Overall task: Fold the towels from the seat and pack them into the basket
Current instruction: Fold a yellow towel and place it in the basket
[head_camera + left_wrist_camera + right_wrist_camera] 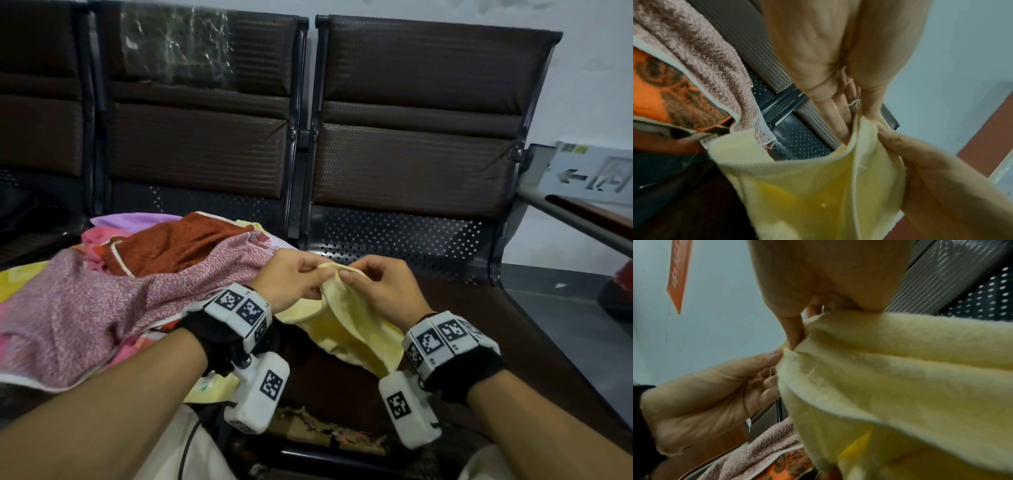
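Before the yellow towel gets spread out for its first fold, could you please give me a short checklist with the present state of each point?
1. Left hand pinches the yellow towel at its top edge: ok.
2. Right hand pinches the same edge: ok.
3. Hands set apart at the two corners: not ok, they meet at one spot.
4. Towel hanging flat: not ok, it is bunched and creased.
5. Towel free of the pile of towels to the left: cannot tell, a yellow edge runs under the left wrist.
6. Basket within reach: cannot tell, none in view.
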Demonstrator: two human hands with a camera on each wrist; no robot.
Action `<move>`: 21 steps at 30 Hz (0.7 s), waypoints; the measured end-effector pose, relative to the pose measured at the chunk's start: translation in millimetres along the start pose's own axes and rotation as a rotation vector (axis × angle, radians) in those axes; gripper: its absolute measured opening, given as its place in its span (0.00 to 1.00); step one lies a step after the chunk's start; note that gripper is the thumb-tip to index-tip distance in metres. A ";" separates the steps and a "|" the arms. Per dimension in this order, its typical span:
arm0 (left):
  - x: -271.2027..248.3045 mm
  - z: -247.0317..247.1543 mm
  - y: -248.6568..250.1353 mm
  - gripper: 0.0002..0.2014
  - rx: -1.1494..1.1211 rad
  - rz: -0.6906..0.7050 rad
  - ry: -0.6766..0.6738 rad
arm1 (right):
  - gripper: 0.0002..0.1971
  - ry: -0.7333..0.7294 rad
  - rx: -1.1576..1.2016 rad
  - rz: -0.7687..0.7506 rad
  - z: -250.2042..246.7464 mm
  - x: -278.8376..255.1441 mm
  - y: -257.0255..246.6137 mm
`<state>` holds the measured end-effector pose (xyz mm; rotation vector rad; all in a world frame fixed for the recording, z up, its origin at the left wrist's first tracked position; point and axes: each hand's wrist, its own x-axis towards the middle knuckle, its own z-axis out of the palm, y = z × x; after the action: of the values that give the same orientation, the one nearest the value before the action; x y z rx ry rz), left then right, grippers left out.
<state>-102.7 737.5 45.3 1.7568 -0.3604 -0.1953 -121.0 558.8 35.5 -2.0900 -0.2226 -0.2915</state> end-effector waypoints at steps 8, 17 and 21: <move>3.7 -25.9 0.7 0.13 -0.207 -0.017 0.240 | 0.21 -0.072 -0.420 -0.147 -40.9 -2.9 16.7; -3.0 -64.9 -4.1 0.13 0.241 -0.037 0.543 | 0.32 -0.443 -1.023 0.100 -72.6 -20.9 32.3; -14.5 -70.1 -11.3 0.12 0.521 -0.055 0.491 | 0.32 -0.397 -0.898 0.274 -78.0 -29.7 35.6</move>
<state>-92.0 809.1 48.5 2.2498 0.0031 0.3190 -148.7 472.5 36.2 -3.0209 -0.0254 0.2529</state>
